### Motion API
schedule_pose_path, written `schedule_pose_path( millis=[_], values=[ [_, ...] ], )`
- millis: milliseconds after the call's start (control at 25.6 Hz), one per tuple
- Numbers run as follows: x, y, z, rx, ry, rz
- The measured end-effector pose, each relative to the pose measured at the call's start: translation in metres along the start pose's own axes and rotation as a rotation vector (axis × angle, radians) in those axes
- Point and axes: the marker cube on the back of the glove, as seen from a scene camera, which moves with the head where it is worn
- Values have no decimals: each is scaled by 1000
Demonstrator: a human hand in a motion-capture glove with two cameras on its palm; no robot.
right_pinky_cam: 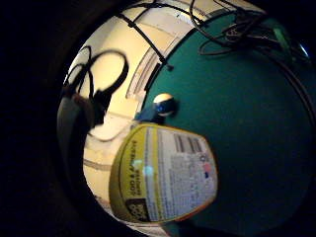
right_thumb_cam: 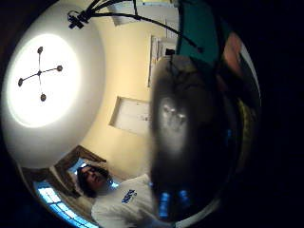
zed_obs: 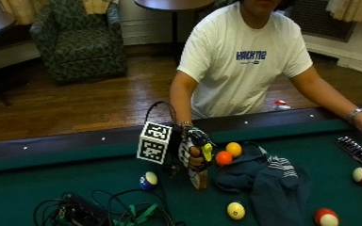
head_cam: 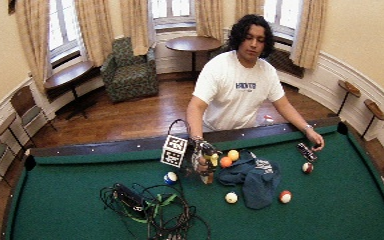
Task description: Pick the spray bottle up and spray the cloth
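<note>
The green felt surface [zed_obs: 55,181] carries everything, and places here are given from the dark blue cloth [zed_obs: 266,176] heaped on it. The cloth has a striped patch on top and lies in front of the person in the white shirt. Just beside the cloth, on the side toward the tangle of black cables [zed_obs: 99,212], the gloved right hand [zed_obs: 192,149] has its fingers curled round the neck of the spray bottle [zed_obs: 199,162], holding it upright above the felt with its yellow nozzle turned toward the cloth. In the little finger side palm view the bottle's yellow and white label [right_pinky_cam: 165,175] sits close to the palm. An orange ball [zed_obs: 224,158] and a yellow-orange ball [zed_obs: 234,149] touch the cloth's edge nearest the bottle. A pale yellow ball [zed_obs: 235,210] lies near the cloth's front edge, and a blue and white ball [zed_obs: 148,181] lies beyond the bottle from the cloth.
</note>
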Motion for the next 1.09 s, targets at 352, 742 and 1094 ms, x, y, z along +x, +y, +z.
schedule_pose_path(
  millis=[352, 742, 1094],
  values=[
    [-21, 7, -26, 140, -49, -91],
    [-114, 0, -66, -133, 193, -222],
    [-144, -18, -32, -366, 612, -152]
  ],
)
